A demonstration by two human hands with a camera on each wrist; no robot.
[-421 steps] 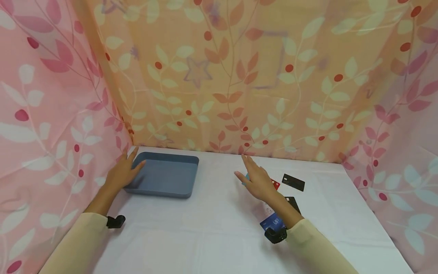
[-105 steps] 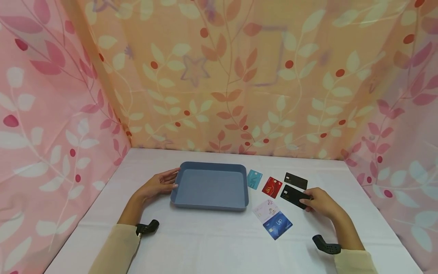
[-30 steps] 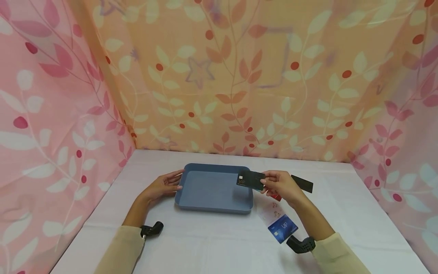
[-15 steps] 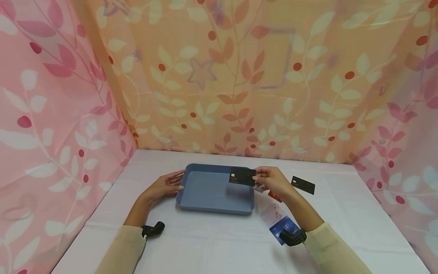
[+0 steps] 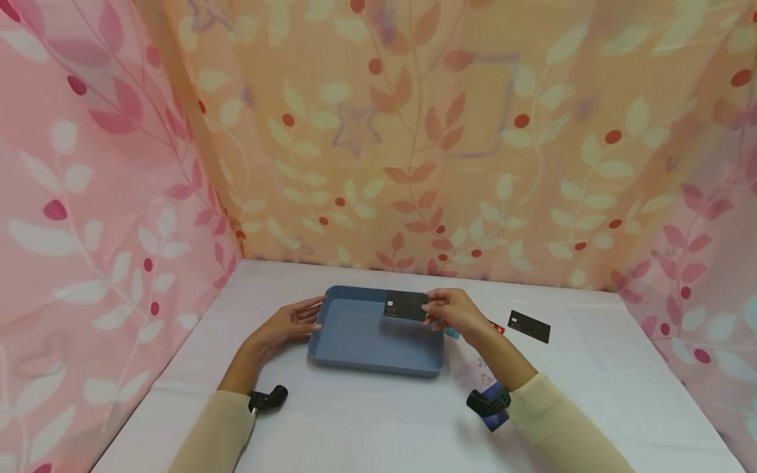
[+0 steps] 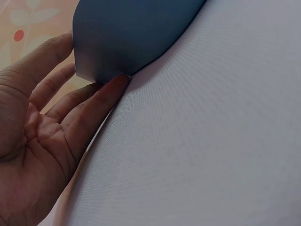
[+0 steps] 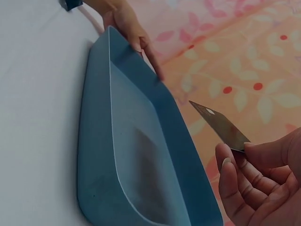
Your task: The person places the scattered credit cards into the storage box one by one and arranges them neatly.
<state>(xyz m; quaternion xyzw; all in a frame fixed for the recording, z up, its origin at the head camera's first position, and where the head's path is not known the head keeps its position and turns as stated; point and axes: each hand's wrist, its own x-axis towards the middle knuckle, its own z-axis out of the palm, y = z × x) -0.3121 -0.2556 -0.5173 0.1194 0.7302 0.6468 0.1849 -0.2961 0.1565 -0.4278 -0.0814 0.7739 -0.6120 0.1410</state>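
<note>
A black VIP card (image 5: 404, 306) with a chip is pinched between the thumb and fingers of my right hand (image 5: 458, 313). It hangs above the right part of the blue-grey tray (image 5: 361, 338); in the right wrist view the card (image 7: 223, 127) is tilted, and a dark shadow falls on the tray's floor. My left hand (image 5: 290, 324) rests against the tray's left end with fingers fairly straight. In the left wrist view its fingertips touch the tray's outer wall (image 6: 127, 37), low by the tablecloth. No card shows inside the tray.
Another black card (image 5: 529, 326) lies to the right. Beneath my right hand and forearm, partly hidden, are a light-blue card (image 5: 452, 333), a red card (image 5: 498, 327), a pale floral card (image 5: 481, 373) and a blue card (image 5: 499, 419). Patterned curtains (image 5: 414, 131) surround the white table.
The tray was farther left at first and now stands mid-table. My right hand has lifted the black VIP card from the table and carried it left over the tray. My left hand stays at the tray.
</note>
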